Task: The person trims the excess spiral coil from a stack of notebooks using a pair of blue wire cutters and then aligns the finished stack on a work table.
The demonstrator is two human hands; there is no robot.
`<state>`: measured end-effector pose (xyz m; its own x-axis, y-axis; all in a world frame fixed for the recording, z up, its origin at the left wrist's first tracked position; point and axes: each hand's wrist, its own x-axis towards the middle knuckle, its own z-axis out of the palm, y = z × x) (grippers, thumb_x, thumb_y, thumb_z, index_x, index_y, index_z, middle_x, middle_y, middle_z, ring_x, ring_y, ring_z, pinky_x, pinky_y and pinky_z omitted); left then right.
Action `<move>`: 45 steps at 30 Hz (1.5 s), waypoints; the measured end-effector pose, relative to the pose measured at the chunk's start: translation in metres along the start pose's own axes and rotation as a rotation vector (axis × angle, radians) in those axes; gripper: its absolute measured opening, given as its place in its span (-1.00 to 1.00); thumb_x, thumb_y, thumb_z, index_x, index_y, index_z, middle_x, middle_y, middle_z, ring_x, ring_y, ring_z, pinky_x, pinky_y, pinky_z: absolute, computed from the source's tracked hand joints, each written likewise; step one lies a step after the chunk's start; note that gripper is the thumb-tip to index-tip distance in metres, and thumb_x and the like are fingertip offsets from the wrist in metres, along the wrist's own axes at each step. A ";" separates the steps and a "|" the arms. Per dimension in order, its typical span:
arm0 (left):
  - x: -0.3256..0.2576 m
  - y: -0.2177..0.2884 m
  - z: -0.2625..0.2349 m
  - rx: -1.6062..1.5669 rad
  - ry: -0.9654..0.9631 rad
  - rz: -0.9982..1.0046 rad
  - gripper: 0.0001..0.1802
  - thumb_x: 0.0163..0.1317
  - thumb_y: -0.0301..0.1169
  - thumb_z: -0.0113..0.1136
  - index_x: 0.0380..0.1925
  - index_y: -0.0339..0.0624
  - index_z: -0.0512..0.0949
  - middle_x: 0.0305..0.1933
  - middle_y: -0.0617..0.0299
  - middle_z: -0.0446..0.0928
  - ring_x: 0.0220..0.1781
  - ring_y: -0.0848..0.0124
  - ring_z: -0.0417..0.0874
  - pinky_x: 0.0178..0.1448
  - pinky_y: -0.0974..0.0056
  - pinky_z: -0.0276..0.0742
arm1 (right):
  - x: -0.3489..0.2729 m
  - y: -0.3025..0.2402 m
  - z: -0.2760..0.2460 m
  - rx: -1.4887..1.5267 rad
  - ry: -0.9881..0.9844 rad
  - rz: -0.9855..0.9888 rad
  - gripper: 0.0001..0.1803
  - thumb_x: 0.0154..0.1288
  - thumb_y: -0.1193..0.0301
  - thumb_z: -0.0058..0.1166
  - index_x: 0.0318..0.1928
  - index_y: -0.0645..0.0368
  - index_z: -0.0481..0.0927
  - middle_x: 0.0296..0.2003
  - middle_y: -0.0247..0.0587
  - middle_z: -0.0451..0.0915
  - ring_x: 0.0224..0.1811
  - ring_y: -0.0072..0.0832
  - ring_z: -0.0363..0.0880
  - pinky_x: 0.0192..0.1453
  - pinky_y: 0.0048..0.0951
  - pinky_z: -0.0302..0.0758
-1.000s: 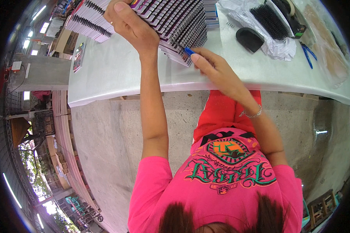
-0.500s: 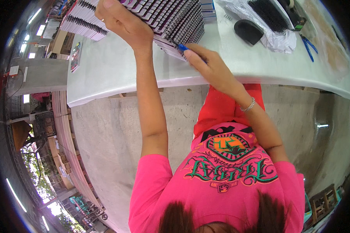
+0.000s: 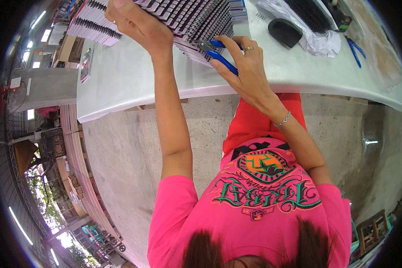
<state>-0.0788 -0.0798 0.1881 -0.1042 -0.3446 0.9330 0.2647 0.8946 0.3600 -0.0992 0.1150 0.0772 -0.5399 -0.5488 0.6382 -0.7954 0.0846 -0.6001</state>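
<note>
Resting on a fanned stack of spiral-bound notebooks (image 3: 187,22), the left hand (image 3: 140,27) presses down with fingers curled over the upper covers; its grip is closed against the stack. Right hand (image 3: 245,67) has its grip clamped on blue-handled pliers (image 3: 216,50), nose touching the wire binding at the stack's near edge. Stack lies on the white tabletop (image 3: 134,76), toward its far side. Second notebook pile (image 3: 91,24) sits to the left. A black curved piece (image 3: 283,31) and crumpled clear plastic wrap (image 3: 317,38) lie right of the hands; another blue-handled tool (image 3: 355,47) farther right.
</note>
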 end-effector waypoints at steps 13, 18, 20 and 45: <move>0.001 0.001 0.000 0.006 -0.020 0.009 -0.36 0.63 -0.10 -0.42 -0.11 -0.37 0.61 -0.05 0.00 0.60 0.05 0.21 0.58 0.27 0.16 0.41 | 0.003 0.005 -0.008 0.389 -0.150 0.192 -0.52 0.43 0.07 0.14 0.14 0.16 0.59 -0.14 0.05 0.58 -0.09 -0.16 0.55 -0.01 -0.23 0.45; 0.000 0.000 0.000 -0.075 -0.010 -0.040 -0.36 0.63 -0.10 -0.42 -0.10 -0.38 0.60 -0.04 0.00 0.59 0.04 0.23 0.58 0.25 0.17 0.43 | -0.002 0.003 -0.008 0.037 -0.014 0.029 -0.48 0.36 0.09 0.21 0.20 0.10 0.54 -0.06 -0.01 0.52 0.02 -0.10 0.45 0.18 -0.08 0.31; -0.001 0.001 0.000 -0.067 -0.019 -0.034 -0.37 0.63 -0.10 -0.42 -0.09 -0.38 0.60 -0.04 -0.01 0.59 0.04 0.24 0.58 0.25 0.17 0.43 | -0.002 0.002 -0.007 -0.024 0.016 -0.015 -0.47 0.35 0.09 0.22 0.20 0.09 0.54 -0.07 -0.02 0.52 0.01 -0.11 0.45 0.17 -0.07 0.32; 0.001 -0.001 -0.001 -0.030 -0.016 0.006 -0.36 0.64 -0.12 -0.44 -0.09 -0.38 0.62 -0.04 -0.01 0.61 0.10 0.17 0.57 0.32 0.12 0.37 | -0.005 0.011 0.000 0.654 -0.302 0.395 -0.55 0.46 0.09 0.10 0.11 0.18 0.63 -0.28 -0.01 0.60 -0.28 -0.20 0.56 -0.13 -0.28 0.51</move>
<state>-0.0782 -0.0810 0.1885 -0.1181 -0.3343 0.9350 0.2944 0.8875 0.3545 -0.1054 0.1191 0.0672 -0.5750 -0.7880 0.2200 -0.1909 -0.1323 -0.9727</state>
